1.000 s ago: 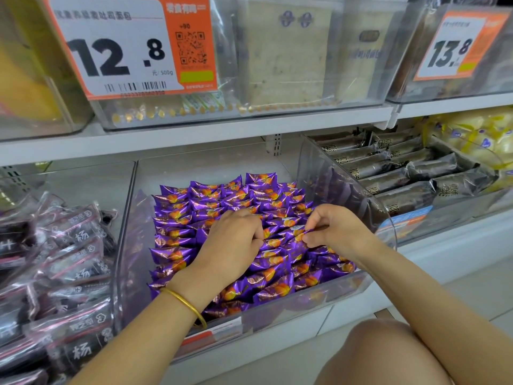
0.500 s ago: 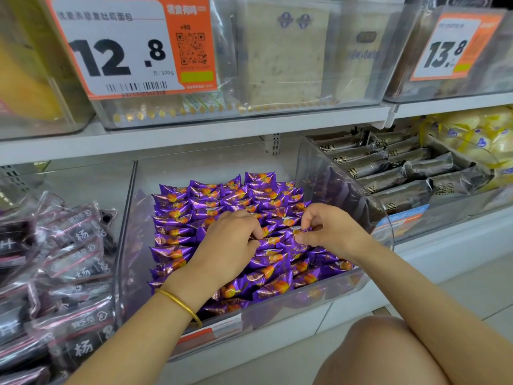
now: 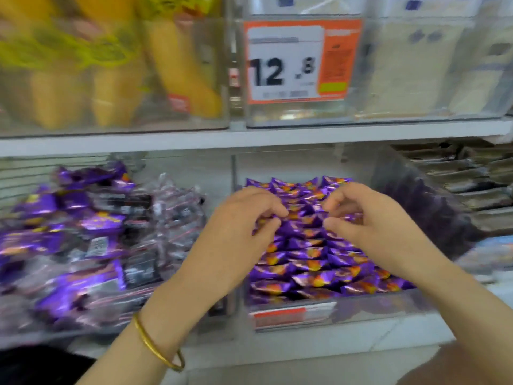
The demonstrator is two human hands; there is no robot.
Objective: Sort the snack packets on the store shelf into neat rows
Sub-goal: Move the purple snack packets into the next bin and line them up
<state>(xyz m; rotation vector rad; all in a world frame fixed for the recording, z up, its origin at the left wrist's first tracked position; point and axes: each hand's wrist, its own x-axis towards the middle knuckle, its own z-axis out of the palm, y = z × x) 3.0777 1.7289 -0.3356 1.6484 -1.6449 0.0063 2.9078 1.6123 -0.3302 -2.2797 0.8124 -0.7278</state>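
Fingers (image 3: 273,209) of the left hand (image 3: 241,220) are curled, thumb and forefinger drawn close together right at the top of the purple snack packets (image 3: 313,254). The frame is smeared with motion, so I cannot tell whether a packet is actually pinched between them. The right hand (image 3: 372,220) mirrors it just beside: its fingers (image 3: 337,200) are bent inward, thumb below them, tips facing the left hand across a narrow gap, and here too the blur hides whether anything is held. Both hands hover low over the back half of the packets. A gold bangle (image 3: 158,348) circles the left wrist.

The packets lie in overlapping rows inside a clear bin (image 3: 361,312) on the lower shelf, with a red-and-white label (image 3: 291,315) on its front wall. Left of the bin, a loose heap of purple and dark packets (image 3: 97,232) lies jumbled. To the right, dark grey packets (image 3: 472,184) are stacked in another clear bin.

Above, a white shelf board (image 3: 249,140) carries more clear bins: yellow packets (image 3: 111,79) on the left, pale ones (image 3: 416,65) on the right, and between them an orange price tag (image 3: 302,62) reading 12.8.
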